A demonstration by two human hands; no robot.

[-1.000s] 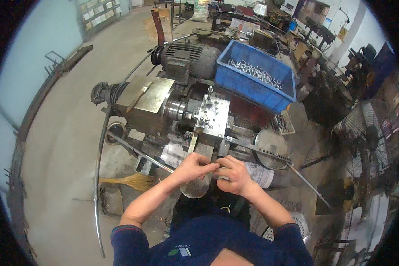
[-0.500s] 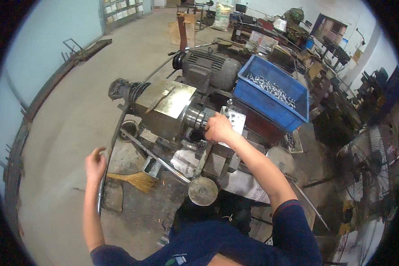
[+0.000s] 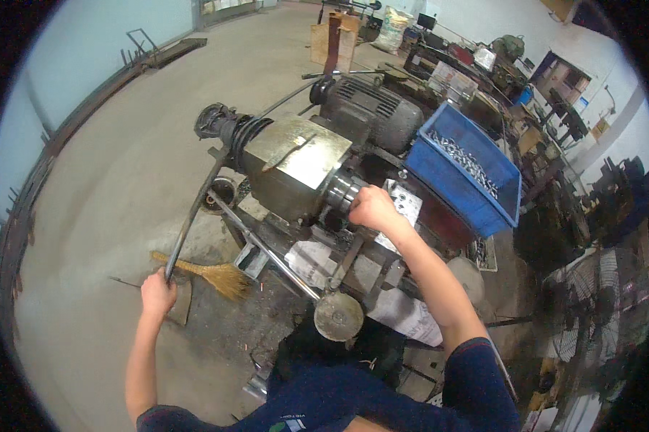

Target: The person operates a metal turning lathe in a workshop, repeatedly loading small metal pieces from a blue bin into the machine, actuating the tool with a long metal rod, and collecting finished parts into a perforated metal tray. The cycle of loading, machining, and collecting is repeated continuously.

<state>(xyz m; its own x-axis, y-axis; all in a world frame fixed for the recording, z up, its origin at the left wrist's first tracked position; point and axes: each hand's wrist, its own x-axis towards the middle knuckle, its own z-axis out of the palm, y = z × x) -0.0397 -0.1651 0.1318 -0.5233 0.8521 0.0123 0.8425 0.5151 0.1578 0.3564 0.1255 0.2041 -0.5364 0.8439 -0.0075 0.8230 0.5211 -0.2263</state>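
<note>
A small lathe stands in front of me, its metal headstock (image 3: 311, 155) topped by a shiny plate with a thin strip lying on it. My left hand (image 3: 157, 293) is wrapped round the lower end of a long metal lever (image 3: 193, 216), which slants up to the headstock's left end. At the mouth of the round chuck (image 3: 340, 193), my right hand (image 3: 375, 209) has its fingers closed. Whatever they pinch there is hidden by the hand. Just right of it sits a drilled metal block (image 3: 405, 205). A second, shiny bar (image 3: 267, 248) runs down toward a round metal disc (image 3: 339, 317).
A blue crate (image 3: 463, 173) with many small metal parts stands right of the electric motor (image 3: 371, 111). A straw brush (image 3: 220, 277) lies below the lathe's left side. Fan guards (image 3: 587, 309) stand at the right. Bars line the left wall.
My left hand has closed round the lever, from fingers raised beside it. The right hand stays at the chuck. The whole view has shifted, with the lathe now farther right.
</note>
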